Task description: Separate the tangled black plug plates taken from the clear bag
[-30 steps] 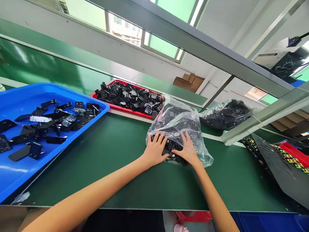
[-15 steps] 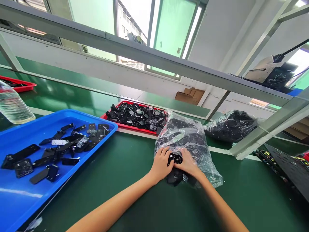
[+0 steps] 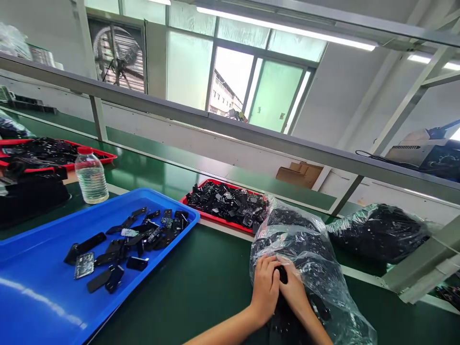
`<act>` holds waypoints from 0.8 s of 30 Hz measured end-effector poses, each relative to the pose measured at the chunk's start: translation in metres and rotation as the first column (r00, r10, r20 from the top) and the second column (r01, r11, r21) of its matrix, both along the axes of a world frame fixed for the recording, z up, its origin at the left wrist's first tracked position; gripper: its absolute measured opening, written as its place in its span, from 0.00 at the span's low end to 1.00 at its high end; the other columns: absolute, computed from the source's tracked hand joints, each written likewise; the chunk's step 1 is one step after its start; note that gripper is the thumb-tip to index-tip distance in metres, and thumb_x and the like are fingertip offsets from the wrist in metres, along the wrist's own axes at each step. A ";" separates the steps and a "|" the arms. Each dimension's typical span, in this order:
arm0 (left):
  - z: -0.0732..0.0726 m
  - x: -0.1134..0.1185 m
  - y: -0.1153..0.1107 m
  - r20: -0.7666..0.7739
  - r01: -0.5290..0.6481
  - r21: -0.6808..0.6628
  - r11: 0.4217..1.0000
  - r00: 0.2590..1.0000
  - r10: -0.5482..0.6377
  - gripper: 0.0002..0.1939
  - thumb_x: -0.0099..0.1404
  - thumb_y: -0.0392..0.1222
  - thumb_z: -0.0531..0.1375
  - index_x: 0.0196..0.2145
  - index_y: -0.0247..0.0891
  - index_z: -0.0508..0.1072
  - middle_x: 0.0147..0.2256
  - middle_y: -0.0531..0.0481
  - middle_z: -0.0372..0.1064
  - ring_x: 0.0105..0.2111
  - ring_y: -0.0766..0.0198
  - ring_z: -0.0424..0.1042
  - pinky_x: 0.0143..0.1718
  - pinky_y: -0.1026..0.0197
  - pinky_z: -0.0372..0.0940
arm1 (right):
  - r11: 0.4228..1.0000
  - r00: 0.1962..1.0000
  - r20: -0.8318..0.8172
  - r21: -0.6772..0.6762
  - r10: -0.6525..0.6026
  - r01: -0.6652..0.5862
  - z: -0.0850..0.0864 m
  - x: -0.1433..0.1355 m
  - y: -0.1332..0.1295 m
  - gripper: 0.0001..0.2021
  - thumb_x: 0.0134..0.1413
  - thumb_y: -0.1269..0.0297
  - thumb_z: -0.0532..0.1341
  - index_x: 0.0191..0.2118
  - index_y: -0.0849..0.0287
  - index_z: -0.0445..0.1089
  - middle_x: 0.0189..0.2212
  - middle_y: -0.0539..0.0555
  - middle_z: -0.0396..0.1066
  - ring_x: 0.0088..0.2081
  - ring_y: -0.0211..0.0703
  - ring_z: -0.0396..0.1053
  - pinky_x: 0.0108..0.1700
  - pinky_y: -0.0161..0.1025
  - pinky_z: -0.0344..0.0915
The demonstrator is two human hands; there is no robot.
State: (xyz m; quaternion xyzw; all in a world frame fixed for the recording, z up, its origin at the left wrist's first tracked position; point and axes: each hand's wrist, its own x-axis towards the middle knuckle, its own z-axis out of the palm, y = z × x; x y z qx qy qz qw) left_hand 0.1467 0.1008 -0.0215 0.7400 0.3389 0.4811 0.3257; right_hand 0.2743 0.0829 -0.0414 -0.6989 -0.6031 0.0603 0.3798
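Note:
A clear plastic bag (image 3: 325, 261) full of black plastic parts lies on the green table, its mouth towards me. My left hand (image 3: 265, 290) and my right hand (image 3: 295, 290) meet at that mouth, fingers curled inward around black plastic parts (image 3: 281, 274). One dark rounded piece shows between the thumbs; the fingers hide most of the rest. More black parts lie below the hands, partly under the film. To the left, a blue tray (image 3: 39, 273) holds scattered black parts and a few clear-looking pieces.
Behind the bag is a red tray (image 3: 220, 218) heaped with black parts. Another filled bag (image 3: 381, 235) lies at right by a metal post (image 3: 413, 268). A water bottle (image 3: 91, 181) stands behind the blue tray, near a second red tray (image 3: 109, 157). A shelf rail crosses above.
The camera view has tilted up and turned left, so more of the left side shows. Both hands remain together at the bag's mouth, around black parts.

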 end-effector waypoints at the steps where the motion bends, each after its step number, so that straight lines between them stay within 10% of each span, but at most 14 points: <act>1: 0.002 -0.005 -0.002 -0.049 0.014 0.038 0.999 0.999 -0.012 0.16 0.68 0.36 0.47 0.46 0.39 0.72 0.52 0.44 0.67 0.59 0.53 0.58 0.60 0.39 0.56 | 1.000 1.000 0.013 -0.014 0.011 -0.011 0.003 0.003 0.000 0.24 0.53 0.57 0.55 0.55 0.56 0.68 0.55 0.59 0.67 0.57 0.57 0.65 0.59 0.56 0.61; 5: 0.015 -0.031 -0.011 -0.234 0.126 0.240 0.963 0.970 -0.069 0.19 0.65 0.33 0.51 0.53 0.35 0.67 0.54 0.41 0.65 0.59 0.51 0.57 0.59 0.42 0.58 | 0.986 0.986 0.132 -0.143 0.104 -0.085 0.035 0.024 -0.010 0.26 0.57 0.49 0.53 0.56 0.58 0.67 0.56 0.61 0.67 0.59 0.59 0.62 0.60 0.60 0.57; 9: 0.026 -0.047 -0.012 -0.407 0.310 0.285 0.907 0.896 -0.178 0.14 0.66 0.31 0.48 0.40 0.37 0.73 0.40 0.46 0.72 0.43 0.61 0.68 0.48 0.56 0.67 | 0.969 0.988 0.112 -0.234 0.109 -0.081 0.059 0.049 -0.024 0.28 0.59 0.43 0.52 0.58 0.53 0.65 0.58 0.56 0.64 0.62 0.54 0.58 0.63 0.54 0.54; 15: 0.028 -0.034 0.001 -0.470 0.340 0.239 0.910 0.860 -0.197 0.16 0.68 0.35 0.48 0.47 0.34 0.71 0.51 0.42 0.68 0.54 0.55 0.63 0.57 0.48 0.60 | 0.953 0.983 0.147 -0.296 0.108 -0.060 0.039 0.037 -0.043 0.30 0.56 0.44 0.56 0.60 0.54 0.63 0.64 0.57 0.56 0.68 0.58 0.40 0.65 0.59 0.46; 24: 0.027 -0.055 -0.016 -0.695 0.459 0.161 0.874 0.681 -0.230 0.22 0.69 0.40 0.49 0.59 0.33 0.63 0.60 0.41 0.60 0.64 0.49 0.50 0.62 0.44 0.53 | 0.963 0.975 0.088 -0.196 0.205 -0.185 0.053 0.019 -0.090 0.24 0.64 0.52 0.51 0.61 0.53 0.60 0.63 0.57 0.57 0.65 0.51 0.52 0.65 0.55 0.49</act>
